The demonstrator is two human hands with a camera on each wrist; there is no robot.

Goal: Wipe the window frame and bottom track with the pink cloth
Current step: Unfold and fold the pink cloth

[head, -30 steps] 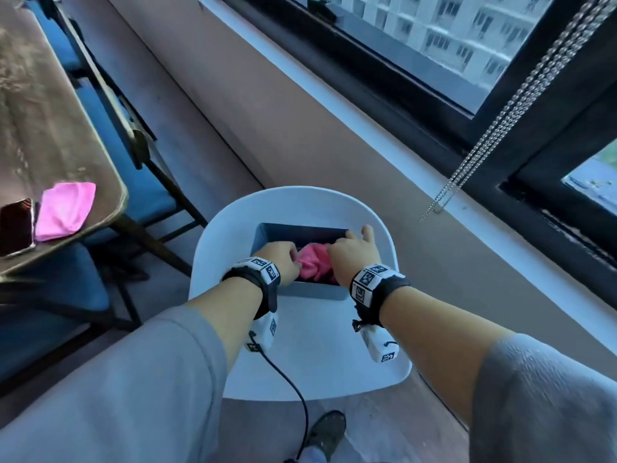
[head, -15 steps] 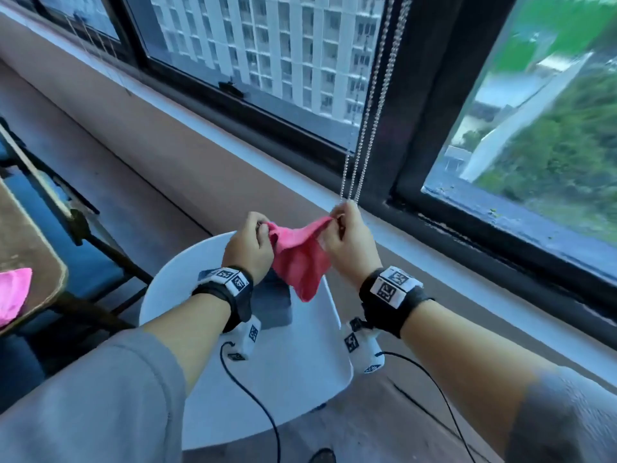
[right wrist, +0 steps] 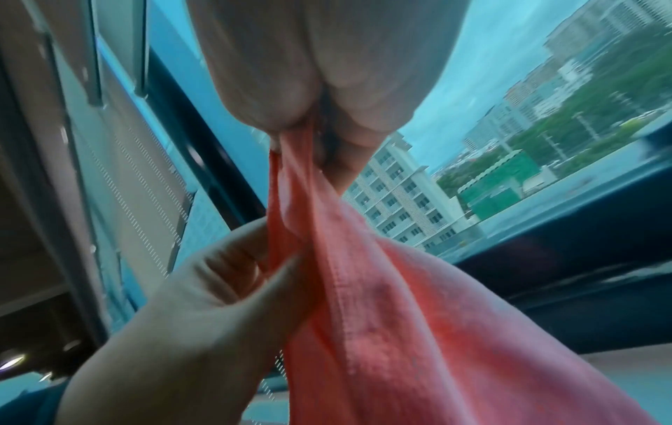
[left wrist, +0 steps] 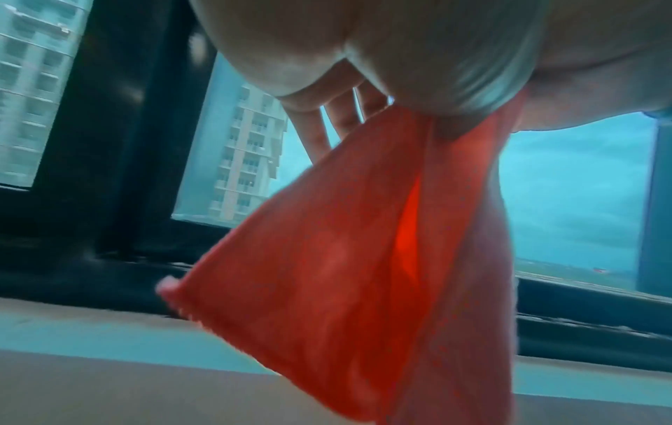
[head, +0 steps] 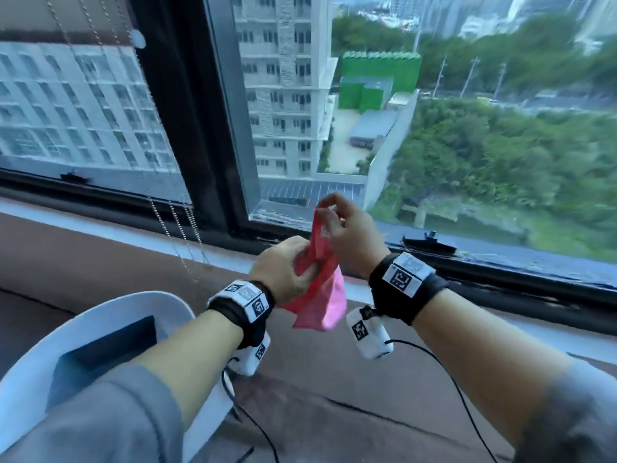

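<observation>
2 hands (left point(head: 283, 267), right point(head: 350, 235)) pinch the pink cloth point(head: 320, 295), hanging lengthwise downward.

I hold the pink cloth point(head: 320, 289) up before the window frame point(head: 197, 128), my right hand point(head: 350, 238) pinching its top edge, my left hand point(head: 283, 269) gripping it lower. A bead chain point(head: 180, 225) hangs left; a white chair point(head: 110, 315) stands below.

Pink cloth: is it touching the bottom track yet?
No, in the head view the pink cloth hangs in the air between the left hand and right hand, short of the bottom track.
</observation>
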